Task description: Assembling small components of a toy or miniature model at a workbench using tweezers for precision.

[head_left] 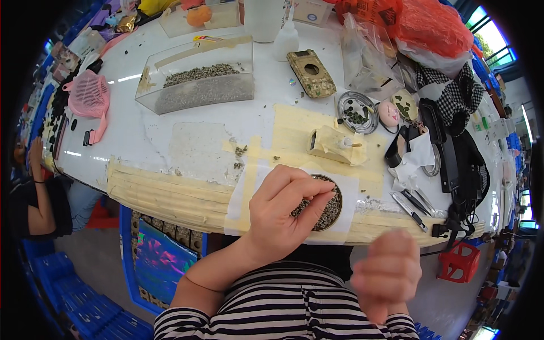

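Observation:
My left hand [286, 212] is over a round tin [341, 212] full of small grey-brown pieces [326, 218]. Its thumb and index fingertips are pinched together above the tin's far right part; whatever sits between them is too small to make out. Blurred by motion, my right hand [388, 275] hangs off the table's front edge, before my striped shirt. Its fingers are curled in, and anything inside them is hidden. Beyond the tin stands a block wrapped in masking tape [334, 147] with a short white peg on top. Loose small pieces [240, 152] lie left of it.
A clear bin [204, 96] of similar pieces stands far left. Behind the block are a camouflage-patterned model vehicle body [311, 73] and a round metal dish [358, 112] of dark parts. At right lie a utility knife [408, 211], tweezers [425, 201] and black straps [473, 164].

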The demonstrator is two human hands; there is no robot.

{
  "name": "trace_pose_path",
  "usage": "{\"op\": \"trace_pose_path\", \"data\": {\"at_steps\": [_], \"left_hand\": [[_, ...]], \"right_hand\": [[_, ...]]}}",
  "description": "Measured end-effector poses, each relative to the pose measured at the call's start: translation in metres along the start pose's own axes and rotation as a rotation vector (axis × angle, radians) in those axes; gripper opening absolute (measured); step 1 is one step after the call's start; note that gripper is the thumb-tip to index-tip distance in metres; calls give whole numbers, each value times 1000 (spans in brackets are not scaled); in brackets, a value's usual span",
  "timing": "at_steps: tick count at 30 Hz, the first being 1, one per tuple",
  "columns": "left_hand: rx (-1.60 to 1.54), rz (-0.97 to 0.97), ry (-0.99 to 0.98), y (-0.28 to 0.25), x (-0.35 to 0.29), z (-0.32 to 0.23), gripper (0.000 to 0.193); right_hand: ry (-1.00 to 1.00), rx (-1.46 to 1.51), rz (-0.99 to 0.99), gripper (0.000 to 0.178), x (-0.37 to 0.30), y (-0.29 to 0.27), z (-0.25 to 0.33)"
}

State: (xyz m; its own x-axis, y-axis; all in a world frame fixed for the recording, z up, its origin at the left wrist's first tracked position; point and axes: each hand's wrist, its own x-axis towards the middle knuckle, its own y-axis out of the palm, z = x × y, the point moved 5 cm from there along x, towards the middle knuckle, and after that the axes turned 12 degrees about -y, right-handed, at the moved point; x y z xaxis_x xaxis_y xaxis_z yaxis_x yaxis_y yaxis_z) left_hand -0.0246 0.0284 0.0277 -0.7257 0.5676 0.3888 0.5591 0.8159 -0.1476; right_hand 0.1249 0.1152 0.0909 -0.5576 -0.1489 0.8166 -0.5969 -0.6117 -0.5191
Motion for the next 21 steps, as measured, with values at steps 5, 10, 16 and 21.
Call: {"op": "trace_pose_path", "data": {"at_steps": [5,10,16,21], "left_hand": [[9,25,16,5,1,-1,21],[3,15,-6,4,0,-1,22],[25,-9,24,3,-1,-1,23],[35,4,95,4,-2,-5,25]], "right_hand": [[417,-125,-90,18,-16,16,-51],[441,-96,-114,19,-15,26,-56],[509,54,-150,19,-21,31,-58],[693,291,-223,15,-33,33,-64]]}}
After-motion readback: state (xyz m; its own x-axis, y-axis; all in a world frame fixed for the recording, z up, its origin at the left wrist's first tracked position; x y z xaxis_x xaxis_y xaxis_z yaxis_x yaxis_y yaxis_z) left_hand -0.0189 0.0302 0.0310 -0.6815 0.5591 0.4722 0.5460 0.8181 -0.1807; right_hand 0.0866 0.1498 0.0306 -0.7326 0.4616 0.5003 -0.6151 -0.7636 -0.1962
